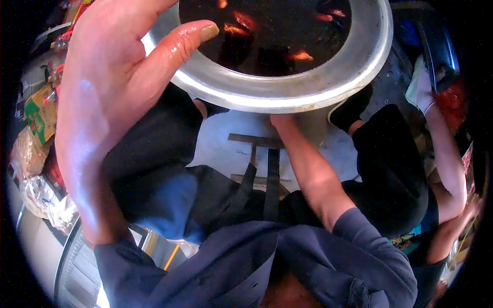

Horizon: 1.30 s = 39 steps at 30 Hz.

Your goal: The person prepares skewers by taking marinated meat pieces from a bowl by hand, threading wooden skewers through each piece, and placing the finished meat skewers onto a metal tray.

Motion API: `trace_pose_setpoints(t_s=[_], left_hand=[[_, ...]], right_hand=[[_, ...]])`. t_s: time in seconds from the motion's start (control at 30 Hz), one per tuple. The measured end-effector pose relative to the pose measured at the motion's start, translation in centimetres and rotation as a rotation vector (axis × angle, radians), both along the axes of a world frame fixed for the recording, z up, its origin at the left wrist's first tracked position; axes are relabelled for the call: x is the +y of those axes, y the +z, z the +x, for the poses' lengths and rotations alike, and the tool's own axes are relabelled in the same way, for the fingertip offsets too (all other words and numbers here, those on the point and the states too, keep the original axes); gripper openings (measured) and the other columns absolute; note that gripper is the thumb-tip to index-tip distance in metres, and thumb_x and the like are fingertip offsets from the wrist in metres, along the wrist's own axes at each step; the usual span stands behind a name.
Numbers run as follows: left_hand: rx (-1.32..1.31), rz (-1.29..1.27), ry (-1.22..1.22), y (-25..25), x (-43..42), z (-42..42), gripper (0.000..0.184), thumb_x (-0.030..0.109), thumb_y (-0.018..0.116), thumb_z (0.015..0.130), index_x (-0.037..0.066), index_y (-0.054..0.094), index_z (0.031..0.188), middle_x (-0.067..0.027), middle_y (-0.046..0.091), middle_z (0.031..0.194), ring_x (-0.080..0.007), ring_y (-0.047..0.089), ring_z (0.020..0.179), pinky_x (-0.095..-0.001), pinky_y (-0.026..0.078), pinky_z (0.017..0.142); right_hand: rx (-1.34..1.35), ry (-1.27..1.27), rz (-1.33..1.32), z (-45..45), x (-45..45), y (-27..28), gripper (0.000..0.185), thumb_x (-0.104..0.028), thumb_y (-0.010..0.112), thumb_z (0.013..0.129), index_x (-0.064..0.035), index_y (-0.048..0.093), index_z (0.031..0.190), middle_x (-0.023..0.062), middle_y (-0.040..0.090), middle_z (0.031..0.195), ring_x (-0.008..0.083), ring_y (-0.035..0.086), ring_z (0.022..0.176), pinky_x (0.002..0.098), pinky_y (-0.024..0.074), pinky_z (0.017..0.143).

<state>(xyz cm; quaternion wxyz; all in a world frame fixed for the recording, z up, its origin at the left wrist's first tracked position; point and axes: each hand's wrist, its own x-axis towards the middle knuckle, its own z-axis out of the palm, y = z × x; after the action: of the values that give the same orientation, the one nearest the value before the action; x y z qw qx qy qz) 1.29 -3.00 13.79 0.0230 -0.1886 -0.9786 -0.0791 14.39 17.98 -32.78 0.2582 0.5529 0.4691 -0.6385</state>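
Note:
A wide metal basin [287, 100] fills the top of the view, holding dark contents with several reddish pieces [241, 20] in them. What these pieces are, I cannot tell. My left hand [110, 66] is raised close to the camera, with its wet-looking thumb stretched away from the palm over the basin's near left rim. Its other fingers run mostly out of the top of the view, and I see nothing held in it. The forearm of my right hand [280, 122] reaches forward to the basin's near edge. The rim covers the fingers of that hand.
On the right, another person's bare leg [447, 149] and arm [452, 236] show. A dark blue container [441, 56] stands at the upper right. Along the left are a cardboard box [41, 115] and plastic bags [46, 200]. A dark metal frame [257, 139] lies low between my legs.

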Motion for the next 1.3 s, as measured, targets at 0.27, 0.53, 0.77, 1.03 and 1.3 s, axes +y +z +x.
trace_pose_setpoints(t_s=[0.27, 0.53, 0.77, 1.03, 1.3], left_hand=[[-0.047, 0.043, 0.055, 0.3, 0.0, -0.3, 0.041, 0.008, 0.072, 0.068, -0.001, 0.056, 0.106, -0.0210, 0.052, 0.122, -0.0375, 0.053, 0.114, -0.0425, 0.045, 0.094], [-0.099, 0.065, -0.019, -1.0, -0.9, -1.1, 0.039, 0.008, 0.064, 0.075, 0.004, 0.057, 0.113, -0.0140, 0.050, 0.130, -0.0311, 0.047, 0.122, -0.0397, 0.037, 0.102], [-0.166, 0.112, 0.013, -1.2, -0.3, -0.9, 0.042, 0.002, 0.065, 0.073, 0.003, 0.057, 0.114, -0.0113, 0.050, 0.132, -0.0312, 0.046, 0.123, -0.0382, 0.036, 0.103], [-0.205, 0.045, 0.044, -2.3, -0.4, -1.1, 0.041, 0.003, 0.068, 0.071, 0.004, 0.056, 0.110, -0.0140, 0.049, 0.130, -0.0326, 0.045, 0.124, -0.0413, 0.039, 0.102], [-0.175, 0.032, -0.029, -3.1, 0.0, -1.3, 0.037, 0.011, 0.067, 0.074, 0.002, 0.053, 0.108, -0.0175, 0.047, 0.130, -0.0364, 0.042, 0.125, -0.0453, 0.038, 0.101]], right_hand=[[0.033, -0.057, -0.011, -3.1, 0.0, -1.1, 0.033, -0.031, 0.058, 0.085, -0.0037, 0.054, 0.103, 0.0096, 0.057, 0.088, 0.0226, 0.054, 0.075, 0.0385, 0.0435, 0.064], [0.039, -0.081, -0.018, -3.8, 0.5, -1.6, 0.031, -0.031, 0.057, 0.086, -0.0043, 0.054, 0.101, 0.0086, 0.057, 0.086, 0.0221, 0.053, 0.073, 0.0376, 0.0431, 0.062], [0.050, -0.092, -0.016, -3.8, 0.6, -1.7, 0.028, -0.030, 0.056, 0.086, -0.0048, 0.054, 0.099, 0.0077, 0.056, 0.084, 0.0217, 0.053, 0.071, 0.0369, 0.0427, 0.060], [0.056, -0.113, -0.023, -2.9, 1.3, -3.2, 0.026, -0.029, 0.055, 0.086, -0.0053, 0.054, 0.097, 0.0067, 0.056, 0.082, 0.0212, 0.052, 0.068, 0.0361, 0.0423, 0.058], [0.103, -0.078, 0.009, -4.7, 2.3, -3.5, 0.024, -0.028, 0.054, 0.087, -0.0059, 0.054, 0.095, 0.0057, 0.055, 0.080, 0.0208, 0.051, 0.066, 0.0352, 0.0418, 0.056]])
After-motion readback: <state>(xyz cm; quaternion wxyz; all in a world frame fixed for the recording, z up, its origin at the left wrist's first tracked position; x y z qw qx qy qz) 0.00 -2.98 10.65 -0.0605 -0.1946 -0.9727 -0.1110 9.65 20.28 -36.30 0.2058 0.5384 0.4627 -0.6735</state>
